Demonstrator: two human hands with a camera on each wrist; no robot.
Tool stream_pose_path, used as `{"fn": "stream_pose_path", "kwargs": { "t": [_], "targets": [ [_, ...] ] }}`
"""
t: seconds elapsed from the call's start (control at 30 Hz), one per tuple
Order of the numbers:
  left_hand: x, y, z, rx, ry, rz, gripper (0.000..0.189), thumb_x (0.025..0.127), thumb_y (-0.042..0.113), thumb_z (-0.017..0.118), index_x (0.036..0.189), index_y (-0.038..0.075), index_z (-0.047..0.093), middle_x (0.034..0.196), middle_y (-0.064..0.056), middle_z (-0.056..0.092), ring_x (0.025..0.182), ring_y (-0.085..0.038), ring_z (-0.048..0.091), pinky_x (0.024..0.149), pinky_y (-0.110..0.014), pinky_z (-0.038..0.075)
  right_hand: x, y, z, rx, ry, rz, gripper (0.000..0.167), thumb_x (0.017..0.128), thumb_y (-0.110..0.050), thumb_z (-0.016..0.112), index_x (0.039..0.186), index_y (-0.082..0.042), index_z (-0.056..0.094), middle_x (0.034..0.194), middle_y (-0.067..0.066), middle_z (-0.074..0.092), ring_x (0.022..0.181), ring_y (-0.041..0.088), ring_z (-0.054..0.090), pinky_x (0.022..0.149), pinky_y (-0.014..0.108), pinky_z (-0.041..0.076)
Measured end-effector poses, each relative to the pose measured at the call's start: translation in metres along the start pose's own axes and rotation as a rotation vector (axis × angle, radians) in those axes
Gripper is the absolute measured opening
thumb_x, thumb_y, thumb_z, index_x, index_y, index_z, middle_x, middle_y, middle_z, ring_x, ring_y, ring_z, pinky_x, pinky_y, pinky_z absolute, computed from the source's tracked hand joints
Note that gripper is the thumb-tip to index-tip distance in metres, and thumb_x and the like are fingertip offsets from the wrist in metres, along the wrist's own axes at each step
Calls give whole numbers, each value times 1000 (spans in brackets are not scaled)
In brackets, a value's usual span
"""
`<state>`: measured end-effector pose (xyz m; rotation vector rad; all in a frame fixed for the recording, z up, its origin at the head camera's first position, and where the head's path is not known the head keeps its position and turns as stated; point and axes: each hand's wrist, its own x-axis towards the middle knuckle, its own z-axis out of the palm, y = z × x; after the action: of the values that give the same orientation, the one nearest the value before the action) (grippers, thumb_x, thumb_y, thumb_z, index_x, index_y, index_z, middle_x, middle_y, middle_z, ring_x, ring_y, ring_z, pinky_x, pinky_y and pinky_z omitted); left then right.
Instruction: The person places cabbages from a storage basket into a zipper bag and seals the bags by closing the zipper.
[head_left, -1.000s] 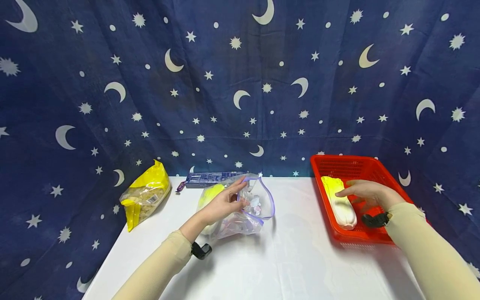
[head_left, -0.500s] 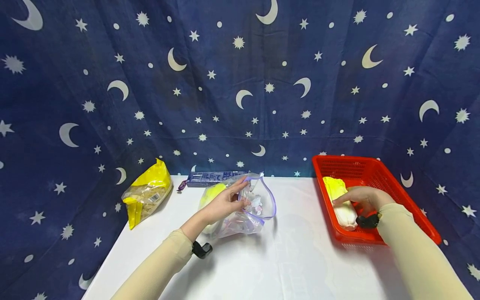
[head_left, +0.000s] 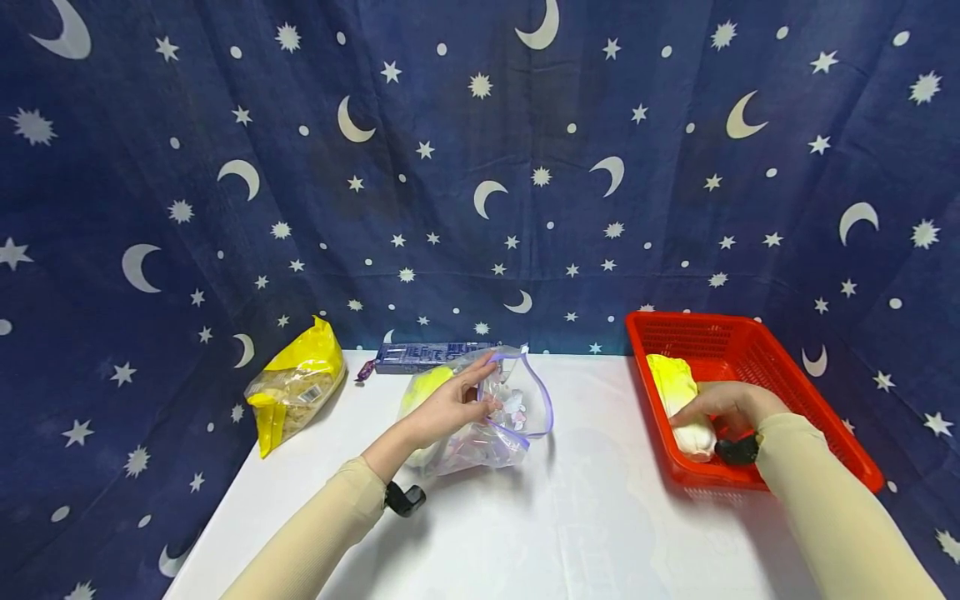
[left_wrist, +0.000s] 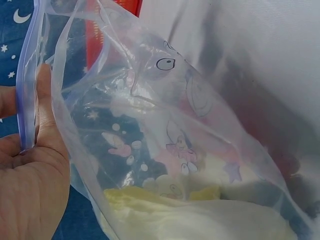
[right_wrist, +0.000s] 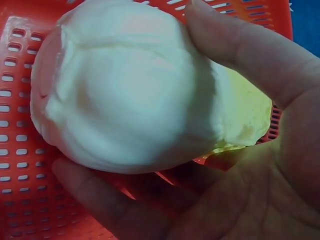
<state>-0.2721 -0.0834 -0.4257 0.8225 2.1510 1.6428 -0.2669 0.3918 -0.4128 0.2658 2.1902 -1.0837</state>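
My left hand (head_left: 450,407) pinches the rim of a clear zip bag (head_left: 483,452) with a purple seal, its mouth gaping to the right. Cartoon figures are printed on the bag, and a yellow-and-white napa cabbage (left_wrist: 195,220) lies inside. At the right, my right hand (head_left: 731,402) reaches into a red plastic basket (head_left: 801,371) and grips a second napa cabbage (head_left: 672,379) near its white base. In the right wrist view the thumb lies along one side of this cabbage (right_wrist: 135,90), with the fingers curving round the other and partly hidden beneath it.
A yellow bag of dry food (head_left: 300,387) leans at the table's left edge. Behind the zip bag lie a dark blue box (head_left: 420,357) and a small purple-wrapped candy (head_left: 365,371). A blue curtain (head_left: 570,250) with moons and stars hangs behind the white table (head_left: 592,533).
My right hand has lowered into the basket from above the cabbage and taken hold of it. The left hand and the zip bag have stayed in place.
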Motion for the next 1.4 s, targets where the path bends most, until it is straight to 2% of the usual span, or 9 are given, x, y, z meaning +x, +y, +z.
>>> {"fn": "stream_pose_path", "kwargs": {
  "t": [0.13,0.23,0.37,0.5,0.67,0.9,1.1,1.4],
  "targets": [
    [0,0,0,-9,-2,1,76,97,6,65,162,6,25,171,12,11,102,-19,63,88,-31,58,1,3,2,23,1,-18,100,85,-27,79,151,9,13,124,27,45,112,38,52,92,50,53],
    [0,0,1,-18,-4,-4,76,98,6,64,163,8,25,171,12,10,108,-19,64,90,-31,57,2,6,3,45,4,-35,93,85,-24,79,148,8,17,122,24,46,109,34,53,89,47,55],
    [0,0,2,-26,-5,-14,76,98,5,64,163,12,26,170,14,11,110,-20,64,90,-33,58,3,9,2,60,-3,-80,97,87,-23,79,150,9,12,123,24,44,109,33,52,89,47,56],
    [1,0,2,-31,-2,-15,76,98,5,65,163,12,26,170,14,12,109,-20,64,90,-33,58,2,12,2,137,-16,-120,93,89,-17,75,150,8,10,114,20,52,98,29,59,85,43,58],
    [1,1,2,-37,3,-19,77,97,5,65,163,12,26,170,13,12,110,-20,64,90,-33,58,-2,12,-3,183,6,-125,91,90,-15,72,151,7,9,109,17,54,92,27,60,81,41,59],
    [1,0,1,-38,-2,-19,78,98,6,66,163,11,25,171,10,11,108,-21,64,90,-34,58,-15,4,-17,111,94,-164,103,92,-24,73,155,10,-2,126,28,42,104,33,55,85,49,58],
    [0,2,2,-51,-4,-18,78,98,5,65,164,12,24,171,9,10,107,-20,64,90,-34,58,-22,-2,-27,88,159,-229,108,95,-32,72,156,11,-6,133,28,38,103,30,56,85,46,58],
    [1,4,1,-39,-14,-26,79,98,6,66,164,13,23,170,13,10,105,-25,64,90,-34,58,-45,-26,-28,92,258,-311,111,95,-40,72,161,2,-8,154,34,19,124,44,41,91,51,56]
  ]
}}
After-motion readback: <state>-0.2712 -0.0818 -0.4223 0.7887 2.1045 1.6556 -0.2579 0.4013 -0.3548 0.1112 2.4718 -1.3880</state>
